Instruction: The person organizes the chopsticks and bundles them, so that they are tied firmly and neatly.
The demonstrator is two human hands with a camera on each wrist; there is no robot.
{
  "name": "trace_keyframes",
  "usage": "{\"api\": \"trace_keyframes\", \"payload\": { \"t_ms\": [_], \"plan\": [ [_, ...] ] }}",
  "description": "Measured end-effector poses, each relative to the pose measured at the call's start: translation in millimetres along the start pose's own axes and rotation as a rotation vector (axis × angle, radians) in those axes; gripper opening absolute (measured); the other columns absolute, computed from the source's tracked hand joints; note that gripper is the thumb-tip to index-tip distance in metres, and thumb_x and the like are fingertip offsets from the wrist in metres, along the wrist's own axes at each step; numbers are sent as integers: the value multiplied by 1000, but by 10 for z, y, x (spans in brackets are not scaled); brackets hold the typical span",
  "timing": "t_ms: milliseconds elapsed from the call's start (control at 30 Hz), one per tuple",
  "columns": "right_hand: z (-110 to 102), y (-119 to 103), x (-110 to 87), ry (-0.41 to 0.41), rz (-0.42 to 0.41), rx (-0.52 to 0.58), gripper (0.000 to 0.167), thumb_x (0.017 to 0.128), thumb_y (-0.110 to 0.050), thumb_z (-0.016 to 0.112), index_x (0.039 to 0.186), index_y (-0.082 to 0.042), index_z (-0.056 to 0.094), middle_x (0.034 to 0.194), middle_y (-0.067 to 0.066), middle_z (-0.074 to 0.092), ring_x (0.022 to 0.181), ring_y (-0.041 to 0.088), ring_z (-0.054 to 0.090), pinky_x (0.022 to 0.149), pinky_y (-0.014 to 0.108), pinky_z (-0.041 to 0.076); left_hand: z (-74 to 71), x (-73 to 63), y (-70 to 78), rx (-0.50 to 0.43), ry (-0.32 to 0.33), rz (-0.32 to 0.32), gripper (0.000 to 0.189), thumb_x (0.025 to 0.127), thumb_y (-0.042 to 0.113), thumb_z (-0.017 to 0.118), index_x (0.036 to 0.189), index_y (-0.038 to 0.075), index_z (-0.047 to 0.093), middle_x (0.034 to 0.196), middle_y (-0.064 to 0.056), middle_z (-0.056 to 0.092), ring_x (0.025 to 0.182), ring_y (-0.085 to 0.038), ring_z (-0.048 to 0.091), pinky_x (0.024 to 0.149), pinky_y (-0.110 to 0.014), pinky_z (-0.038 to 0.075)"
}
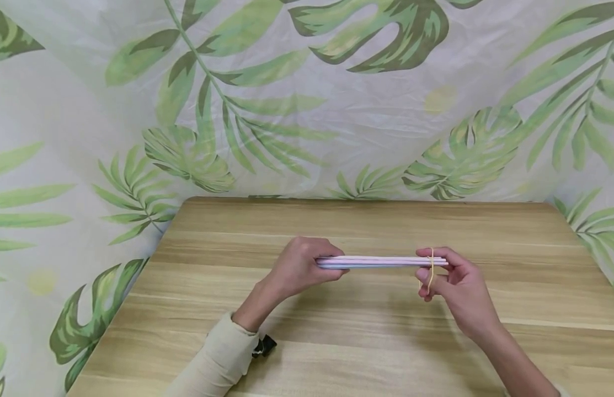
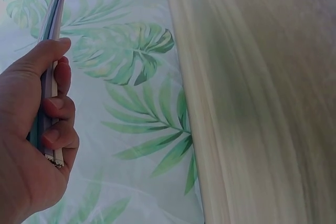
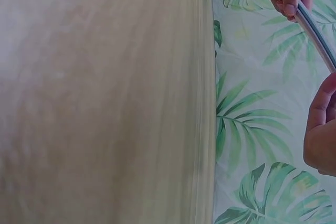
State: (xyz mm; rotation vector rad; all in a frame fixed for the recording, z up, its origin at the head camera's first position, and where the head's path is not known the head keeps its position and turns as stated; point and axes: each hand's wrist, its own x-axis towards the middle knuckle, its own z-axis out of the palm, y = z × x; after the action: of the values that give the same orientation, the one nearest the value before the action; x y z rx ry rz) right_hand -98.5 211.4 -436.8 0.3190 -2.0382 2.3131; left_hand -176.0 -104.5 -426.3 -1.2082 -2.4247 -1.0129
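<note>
Above the table, my left hand [image 1: 299, 270] grips one end of a bundle of thin pastel sticks [image 1: 381, 262], pink, white and blue, held level. In the left wrist view the fingers and thumb wrap round the bundle [image 2: 51, 80], and a dark pattern marks its near end. At the other end, my right hand [image 1: 463, 292] has a yellow rubber band [image 1: 432, 275] stretched over its curled fingers and thumb. That band crosses the bundle's right end. The right wrist view catches only part of the right hand [image 3: 320, 135]; the band is hidden there.
Below both hands lies a wood-grain table [image 1: 361, 358], its far edge close to a leaf-patterned cloth [image 1: 267, 149] hanging behind. A small black object [image 1: 265, 346] shows at the left sleeve [image 1: 219, 353].
</note>
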Motion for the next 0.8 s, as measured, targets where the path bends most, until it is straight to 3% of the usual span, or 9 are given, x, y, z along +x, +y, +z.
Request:
{"api": "trace_keyframes", "payload": {
  "t_ms": [300,433,667,800],
  "plan": [
    [36,2,16,7,47,-36,25,92,11,74,103,-10,68,81,-2,70,61,13,68,59,28,57,46,-2,51,9,-22,17,9,82,11,85,87,16,79,73,10,69,62,5,48,58,-11,41],
    [38,-8,5,2,66,-76,27,91,10,77,100,-12,65,79,-2,65,62,14,68,61,29,57,47,2,73,15,-34,15,7,81,10,80,86,16,79,71,10,68,61,5,47,58,-12,40],
    [44,-18,-4,-18,74,-108,34,91,7,79,105,-13,55,81,-6,67,65,11,69,61,27,57,18,0,97,19,-10,-35,12,76,6,80,83,16,77,70,10,66,61,3,46,58,-14,39],
    [46,-7,-3,-36,29,-97,29,91,9,77,100,-9,55,82,-6,66,68,10,72,60,25,54,8,6,108,-15,-9,-79,10,78,8,80,84,15,79,71,9,68,61,3,48,58,-14,41]
  ]
}}
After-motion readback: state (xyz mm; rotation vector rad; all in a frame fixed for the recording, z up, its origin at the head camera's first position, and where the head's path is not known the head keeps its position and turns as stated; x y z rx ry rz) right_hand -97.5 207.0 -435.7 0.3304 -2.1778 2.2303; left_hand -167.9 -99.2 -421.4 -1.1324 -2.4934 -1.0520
